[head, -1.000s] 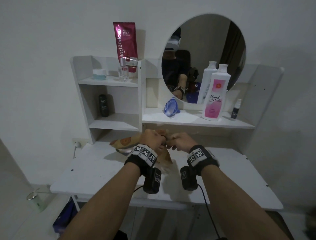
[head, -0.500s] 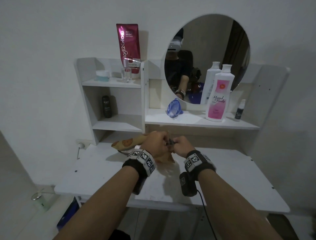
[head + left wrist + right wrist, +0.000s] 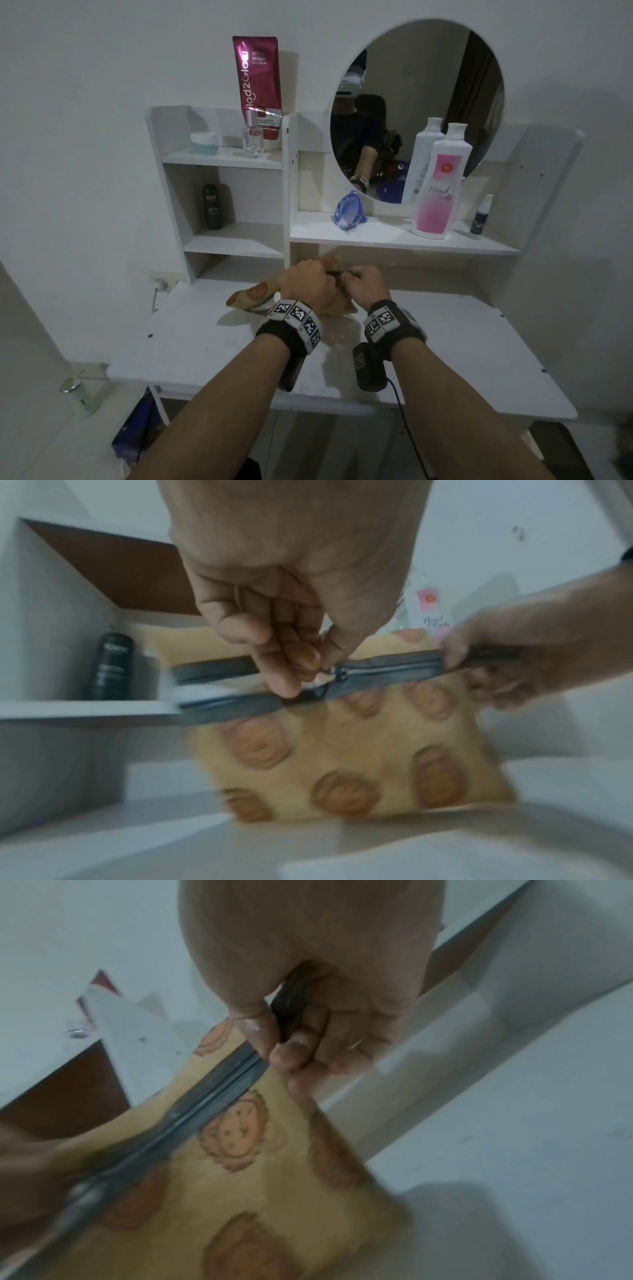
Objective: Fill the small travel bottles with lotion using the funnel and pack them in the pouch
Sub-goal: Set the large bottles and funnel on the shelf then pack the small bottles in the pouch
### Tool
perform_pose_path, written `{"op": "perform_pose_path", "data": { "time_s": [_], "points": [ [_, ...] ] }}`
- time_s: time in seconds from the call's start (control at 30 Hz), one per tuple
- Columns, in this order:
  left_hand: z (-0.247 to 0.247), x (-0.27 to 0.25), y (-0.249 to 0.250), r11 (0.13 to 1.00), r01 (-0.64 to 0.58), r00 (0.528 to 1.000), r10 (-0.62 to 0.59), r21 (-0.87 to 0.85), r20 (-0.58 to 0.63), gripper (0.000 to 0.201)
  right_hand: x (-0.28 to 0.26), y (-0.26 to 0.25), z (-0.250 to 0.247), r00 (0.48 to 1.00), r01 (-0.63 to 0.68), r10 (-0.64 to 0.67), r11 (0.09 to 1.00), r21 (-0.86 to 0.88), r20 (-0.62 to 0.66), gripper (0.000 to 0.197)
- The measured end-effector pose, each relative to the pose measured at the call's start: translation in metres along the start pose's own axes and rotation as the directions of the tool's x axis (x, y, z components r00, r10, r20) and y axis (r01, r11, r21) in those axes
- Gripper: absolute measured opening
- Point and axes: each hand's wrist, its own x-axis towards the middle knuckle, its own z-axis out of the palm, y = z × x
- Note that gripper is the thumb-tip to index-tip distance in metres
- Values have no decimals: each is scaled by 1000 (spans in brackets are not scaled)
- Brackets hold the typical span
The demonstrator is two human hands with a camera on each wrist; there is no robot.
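While gripped, pouch (image 3: 346, 761) upright, zipper (image 3: 383, 669) seemingly crosswise.

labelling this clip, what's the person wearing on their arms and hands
Both forearms are bare, no sleeves. Each wrist carries a black band faced with white square tiles printed with black-and-white coded markers. A black boxy camera hangs under the right wrist, with a thin black cable trailing from it. The left hand and right hand are ungloved.
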Motion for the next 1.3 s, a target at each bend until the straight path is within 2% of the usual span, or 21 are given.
{"op": "perform_pose_path", "data": {
  "time_s": [0.1, 0.2, 0.3, 0.5, 0.57, 0.63, 0.7, 0.77, 0.8, 0.93, 1.03, 1.17, 1.3],
  "points": [
    [-3, -4, -17, 995, 21, 1000, -19, 101, -14, 21, 1, 11, -12, 993, -49, 54, 998, 48, -107, 28],
    [-8, -4, -62, 983, 88, 996, -82, 159, -44, 21, 2, 31, -36, 978, -107, 121, 990, 92, -168, 36],
    [-14, 0, -95, 969, 173, 984, -163, 176, -73, 29, 3, 44, -51, 973, -136, 157, 982, 130, -169, 31],
    [-22, 10, -105, 953, 236, 971, -224, 189, -78, 26, 6, 44, -60, 979, -151, 156, 987, 50, -131, 29],
    [-21, 11, -109, 956, 269, 963, -261, 120, -72, 28, 7, 45, -60, 982, -147, 154, 987, 70, -110, 26],
    [-13, 13, -116, 966, 250, 968, -249, -69, 16, 25, 5, 44, -61, 986, -147, 153, 985, 94, -66, 18],
    [-4, 15, -120, 928, 141, 983, -91, -346, 159, 9, 3, 42, -64, 988, -148, 151, 983, 112, -19, 13],
    [1, 13, -118, 839, 84, 968, 60, -538, 245, 27, 5, 45, -66, 988, -153, 153, 980, 123, 11, 15],
    [3, 13, -115, 812, 93, 962, 76, -576, 263, 32, 6, 45, -67, 987, -158, 157, 980, 123, 19, 16],
    [11, 15, -104, 761, 126, 961, 66, -636, 268, 24, 5, 55, -70, 986, -158, 152, 982, 100, 68, 10],
    [14, 23, -83, 717, 131, 958, 85, -685, 273, 20, 7, 67, -83, 991, -136, 136, 989, 64, 9, 16],
    [25, 38, -44, 741, 195, 923, 83, -642, 376, 7, 20, 90, -109, 979, -199, 199, 980, -13, -41, 21],
    [49, 49, -10, 743, 282, 899, 16, -606, 438, 10, 32, 110, -129, 961, -277, 270, 948, -157, -63, 21]
  ]
}}
